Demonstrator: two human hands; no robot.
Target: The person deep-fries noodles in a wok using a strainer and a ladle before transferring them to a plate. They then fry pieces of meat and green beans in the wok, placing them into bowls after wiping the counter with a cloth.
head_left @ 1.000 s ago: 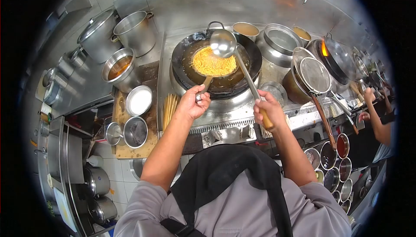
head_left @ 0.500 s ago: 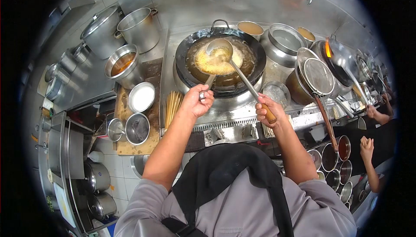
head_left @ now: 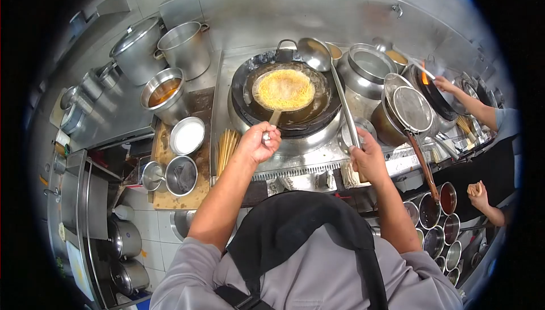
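My left hand (head_left: 260, 142) is closed around the handle of a round strainer (head_left: 275, 118). A flat heap of thin yellow strands (head_left: 284, 89) fills the strainer, which sits low in a black wok (head_left: 241, 83) of dark, oily liquid. In my right hand (head_left: 368, 155) is the long handle of a metal ladle (head_left: 314, 54). The ladle's bowl is raised over the wok's far right rim, beside a pot of tan liquid (head_left: 335, 52). Its grip end is hidden by my fingers.
Wooden sticks (head_left: 228, 150) stand left of the stove. Bowls, including one of white contents (head_left: 188, 136), sit on a wooden board (head_left: 164, 192). Mesh strainers (head_left: 413, 109) rest on a pot at right. A co-worker's arm (head_left: 474, 106) reaches over another wok with flame.
The ladle has lifted off the yellow strands and swung right and away, leaving them in full view. My left hand has hardly moved. A co-worker's arm has come further in at right.
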